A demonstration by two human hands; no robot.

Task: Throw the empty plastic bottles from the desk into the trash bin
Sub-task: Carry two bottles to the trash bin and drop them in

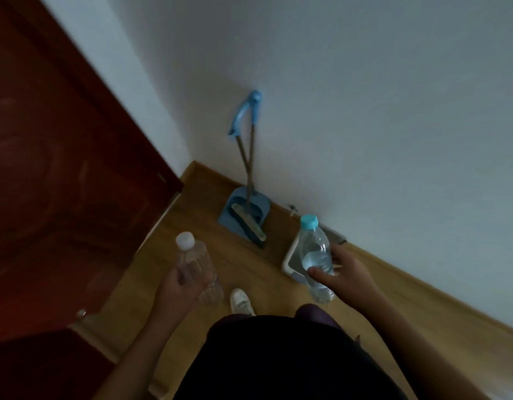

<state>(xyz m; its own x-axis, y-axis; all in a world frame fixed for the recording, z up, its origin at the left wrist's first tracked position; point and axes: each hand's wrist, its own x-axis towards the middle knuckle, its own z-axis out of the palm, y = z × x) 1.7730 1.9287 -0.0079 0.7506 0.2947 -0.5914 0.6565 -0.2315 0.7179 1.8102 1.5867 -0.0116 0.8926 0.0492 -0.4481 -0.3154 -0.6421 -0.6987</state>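
Left hand [180, 287] grips the white-cap bottle [194, 261], right hand [344, 272] the blue-cap bottle [313, 246]; I see both held near upright, caps leaning slightly left, the blue-cap one overlapping the bin [287, 259].

Clear plastic bottles [196, 267] — glossy wooden floor [249, 264]

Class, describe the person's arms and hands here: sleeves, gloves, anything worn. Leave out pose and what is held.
Both are bare. The left arm and right arm show no sleeve up to the picture's edge. The left grip and right grip are ungloved hands; no watch, band or ring shows, though the picture is dim and blurred.
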